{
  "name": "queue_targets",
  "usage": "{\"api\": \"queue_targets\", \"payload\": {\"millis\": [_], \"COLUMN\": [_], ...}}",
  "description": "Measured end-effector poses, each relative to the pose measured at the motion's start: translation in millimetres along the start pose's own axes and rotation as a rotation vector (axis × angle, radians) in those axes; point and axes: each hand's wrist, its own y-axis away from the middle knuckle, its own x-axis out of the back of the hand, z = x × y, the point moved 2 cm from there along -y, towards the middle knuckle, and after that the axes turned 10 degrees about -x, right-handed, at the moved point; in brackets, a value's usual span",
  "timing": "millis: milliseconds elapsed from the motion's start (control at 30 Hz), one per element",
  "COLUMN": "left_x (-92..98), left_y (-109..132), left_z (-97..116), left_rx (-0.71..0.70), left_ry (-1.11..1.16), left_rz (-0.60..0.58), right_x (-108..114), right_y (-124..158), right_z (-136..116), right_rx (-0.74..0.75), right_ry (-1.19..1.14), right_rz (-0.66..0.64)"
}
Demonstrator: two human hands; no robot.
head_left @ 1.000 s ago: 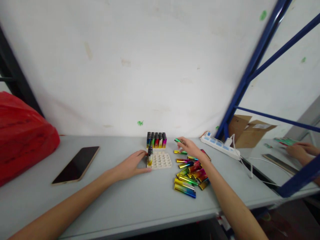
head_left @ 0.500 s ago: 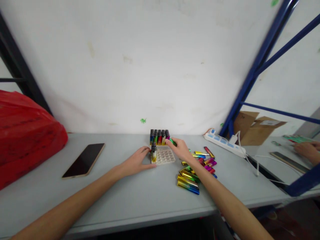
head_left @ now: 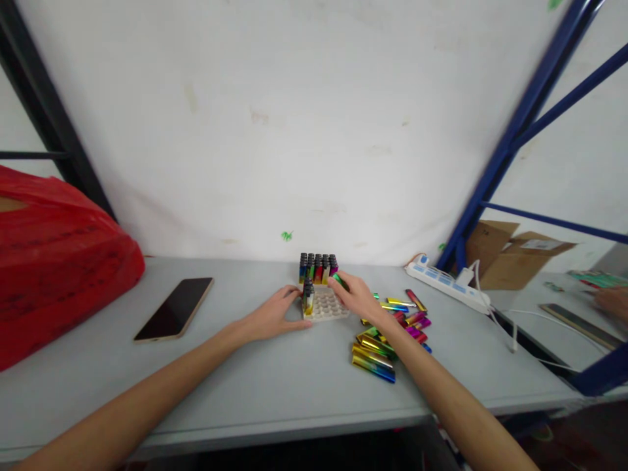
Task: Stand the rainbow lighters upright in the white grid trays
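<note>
My left hand (head_left: 275, 315) braces the left side of a white tray (head_left: 330, 306) with rows of round holes, its thumb at the front corner and its fingers behind. A few lighters (head_left: 309, 297) with black tops stand upright in the tray's left column. My right hand (head_left: 360, 297) pinches a shiny green lighter (head_left: 339, 282) over the tray's back right part. Right behind the tray stands a block of upright lighters (head_left: 318, 268) in several colours. Loose metallic lighters (head_left: 375, 363) lie heaped to the right, partly hidden under my right forearm.
A phone (head_left: 174, 310) lies on the grey table at left, beside a red plastic bag (head_left: 63, 268). At right are a white power strip (head_left: 449, 283) with cables, a cardboard box (head_left: 520, 261) and a blue metal frame (head_left: 490, 173). Another person's hand (head_left: 611, 301) shows at the far right.
The whole view has shifted slightly, so things sit a little further right. Both my hands keep nearly the same place at the tray. The other person's hand is now less in view.
</note>
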Motion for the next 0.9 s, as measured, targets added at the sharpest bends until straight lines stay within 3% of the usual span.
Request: {"api": "queue_targets", "payload": {"millis": [100, 200, 400, 500, 900], "left_x": [5.3, 11.4, 16.2, 15.2, 10.2], "left_y": [1.5, 2.6, 2.0, 0.9, -1.4], "left_z": [-0.1, -0.9, -8.8, -13.4, -24.1], "left_rx": [-0.024, -0.055, -0.1, -0.106, -0.136], "left_ry": [0.011, 0.023, 0.044, 0.051, 0.041], "left_rz": [-0.036, -0.066, -0.082, -0.073, -0.058], "right_x": [-4.1, -9.1, -11.0, -13.0, -32.5], "right_y": [4.3, 6.5, 7.9, 8.1, 9.5], "right_z": [-6.4, -13.6, -20.9, -19.4, -17.8], "right_rx": [0.147, 0.222, 0.113, 0.086, 0.222], "right_ry": [0.051, 0.139, 0.112, 0.054, 0.218], "right_rz": [-0.127, -0.108, -0.071, -0.114, -0.288]}}
